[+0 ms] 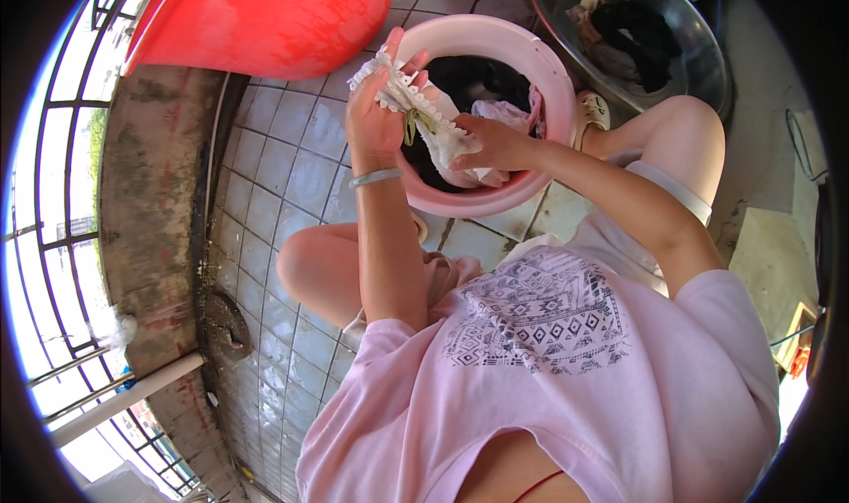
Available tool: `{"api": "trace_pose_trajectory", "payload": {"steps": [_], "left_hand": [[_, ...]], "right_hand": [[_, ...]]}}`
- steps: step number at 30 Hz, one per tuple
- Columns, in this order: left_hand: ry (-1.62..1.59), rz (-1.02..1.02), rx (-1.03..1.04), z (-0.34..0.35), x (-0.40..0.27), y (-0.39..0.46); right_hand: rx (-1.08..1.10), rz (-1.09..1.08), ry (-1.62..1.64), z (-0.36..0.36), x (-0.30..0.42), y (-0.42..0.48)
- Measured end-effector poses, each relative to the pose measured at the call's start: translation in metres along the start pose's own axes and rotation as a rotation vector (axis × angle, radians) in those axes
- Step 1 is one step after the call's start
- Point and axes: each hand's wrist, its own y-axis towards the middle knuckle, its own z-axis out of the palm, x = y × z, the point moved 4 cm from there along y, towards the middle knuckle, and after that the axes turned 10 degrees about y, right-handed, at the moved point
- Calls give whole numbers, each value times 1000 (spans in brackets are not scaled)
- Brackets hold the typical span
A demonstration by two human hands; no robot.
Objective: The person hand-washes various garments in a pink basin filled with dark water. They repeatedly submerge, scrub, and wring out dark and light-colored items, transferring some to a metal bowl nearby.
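A white garment point(441, 138) with lace trim and a small green bow is stretched between my two hands above a pink plastic basin point(487, 203). My left hand point(375, 115) is turned palm up, and the lace edge lies across its palm and fingers. A pale bangle point(376, 177) circles that wrist. From the right, my right hand point(494, 143) pinches the other part of the garment between thumb and fingers. Inside the basin lie dark cloth point(457, 79) and a pale pink piece point(501, 112); the held garment and my hands partly hide them.
A large red plastic tub point(278, 22) stands at the upper left. At the upper right, a metal basin point(706, 65) holds dark clothes point(630, 42). Wet tiles point(292, 171) cover the floor. Along the left runs a stained concrete ledge point(156, 191) below window bars point(69, 238).
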Motion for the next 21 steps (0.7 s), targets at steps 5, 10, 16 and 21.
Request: {"api": "trace_pose_trajectory", "payload": {"steps": [5, 10, 16, 21], "left_hand": [[131, 87, -22, 13, -26, 15], [160, 111, -17, -3, -81, 35], [313, 101, -42, -18, -126, 46], [224, 54, -142, -24, -162, 61]], "right_hand": [[-97, 84, 102, 9, -35, 6], [-297, 84, -112, -90, -23, 14], [-541, -354, -518, -228, 82, 34], [-474, -542, -319, -251, 155, 51]]}}
